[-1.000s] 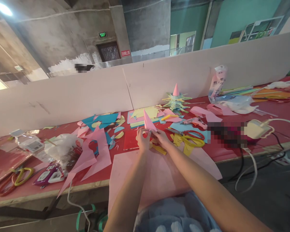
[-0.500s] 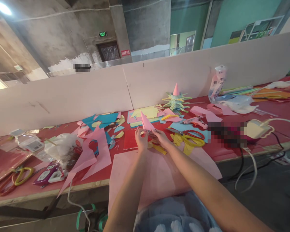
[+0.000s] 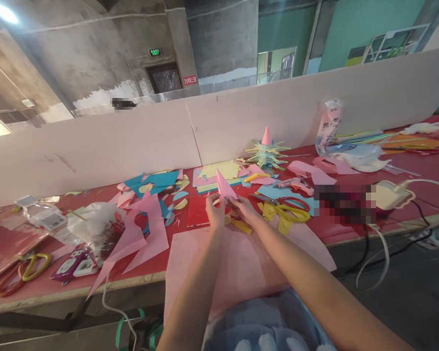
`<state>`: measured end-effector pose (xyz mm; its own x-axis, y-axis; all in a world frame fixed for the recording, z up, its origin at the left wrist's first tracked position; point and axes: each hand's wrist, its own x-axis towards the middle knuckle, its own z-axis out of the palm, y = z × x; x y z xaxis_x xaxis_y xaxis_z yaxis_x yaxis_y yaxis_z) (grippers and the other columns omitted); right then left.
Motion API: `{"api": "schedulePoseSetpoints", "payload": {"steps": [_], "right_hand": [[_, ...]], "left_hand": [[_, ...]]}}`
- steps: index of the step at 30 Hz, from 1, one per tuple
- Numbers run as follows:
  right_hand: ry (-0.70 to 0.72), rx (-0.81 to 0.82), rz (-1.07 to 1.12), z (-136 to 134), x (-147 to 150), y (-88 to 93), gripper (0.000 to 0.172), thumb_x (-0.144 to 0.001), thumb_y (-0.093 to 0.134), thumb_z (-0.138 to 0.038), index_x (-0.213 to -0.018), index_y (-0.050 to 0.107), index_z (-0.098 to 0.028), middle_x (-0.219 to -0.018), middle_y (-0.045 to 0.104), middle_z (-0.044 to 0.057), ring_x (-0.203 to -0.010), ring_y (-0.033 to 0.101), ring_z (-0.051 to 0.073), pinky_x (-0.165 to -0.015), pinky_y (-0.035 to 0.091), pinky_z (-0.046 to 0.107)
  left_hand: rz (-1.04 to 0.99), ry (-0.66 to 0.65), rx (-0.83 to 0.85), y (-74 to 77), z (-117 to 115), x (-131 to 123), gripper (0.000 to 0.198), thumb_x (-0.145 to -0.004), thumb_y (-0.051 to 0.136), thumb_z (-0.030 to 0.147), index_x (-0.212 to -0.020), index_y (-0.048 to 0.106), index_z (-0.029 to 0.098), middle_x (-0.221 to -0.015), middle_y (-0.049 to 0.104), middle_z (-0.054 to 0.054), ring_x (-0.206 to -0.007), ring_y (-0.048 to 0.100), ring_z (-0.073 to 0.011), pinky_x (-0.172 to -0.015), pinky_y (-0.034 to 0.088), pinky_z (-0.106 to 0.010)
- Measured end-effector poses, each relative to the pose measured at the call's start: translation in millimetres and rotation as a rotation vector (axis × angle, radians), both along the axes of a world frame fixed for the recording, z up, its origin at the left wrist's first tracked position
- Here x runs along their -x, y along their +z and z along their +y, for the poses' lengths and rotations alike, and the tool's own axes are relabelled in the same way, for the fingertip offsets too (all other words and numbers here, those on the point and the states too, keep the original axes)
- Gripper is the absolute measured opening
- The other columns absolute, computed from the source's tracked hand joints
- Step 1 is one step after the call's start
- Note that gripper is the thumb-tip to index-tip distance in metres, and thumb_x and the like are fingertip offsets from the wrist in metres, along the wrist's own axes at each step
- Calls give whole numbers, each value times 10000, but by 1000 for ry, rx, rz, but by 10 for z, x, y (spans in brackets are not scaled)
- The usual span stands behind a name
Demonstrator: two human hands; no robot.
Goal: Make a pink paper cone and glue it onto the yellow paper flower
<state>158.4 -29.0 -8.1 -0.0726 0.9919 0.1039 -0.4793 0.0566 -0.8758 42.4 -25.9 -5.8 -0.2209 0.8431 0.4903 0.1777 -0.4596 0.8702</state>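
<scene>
The pink cone [image 3: 225, 186] is now tipped nearer upright above the fingers of left hand [image 3: 215, 212] and right hand [image 3: 246, 208], its base grasped; shape is formed, bonding is unconfirmed.

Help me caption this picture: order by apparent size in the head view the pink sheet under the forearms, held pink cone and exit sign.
Pink sheet
Pink cone
Exit sign, though it's farther away
</scene>
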Motion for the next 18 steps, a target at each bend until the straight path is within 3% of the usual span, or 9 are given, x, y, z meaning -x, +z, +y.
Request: {"api": "schedulePoseSetpoints", "payload": {"steps": [6, 13, 18], "right_hand": [[-2, 14, -46, -38, 8, 8, 319, -621, 799, -430, -802, 684, -194, -761, 697, 18, -733, 659, 159, -624, 514, 242], [28, 11, -96, -118, 21, 68, 329, -642, 783, -431, -856, 705, -195, -796, 698, 18, -721, 656, 161, -655, 514, 255], [-5, 5, -127, -120, 21, 56, 334, -642, 781, -441, -824, 708, -171, -791, 696, 22, -737, 656, 170, -658, 510, 259]], "left_hand": [[-159, -106, 95, -2, 23, 1, 430, -882, 528, 428, -1262, 476, 233, -1290, 564, -95, -1163, 573, -201, -888, 513, -293], [-124, -85, 167, -27, 88, 30, 392, -824, 614, 421, -1161, 586, 223, -1114, 668, -75, -1079, 617, -235, -877, 516, -334], [-151, -86, 167, 16, 52, 38, 453, -802, 636, 437, -1183, 554, 207, -1194, 629, -91, -1130, 591, -223, -896, 503, -312]]}}
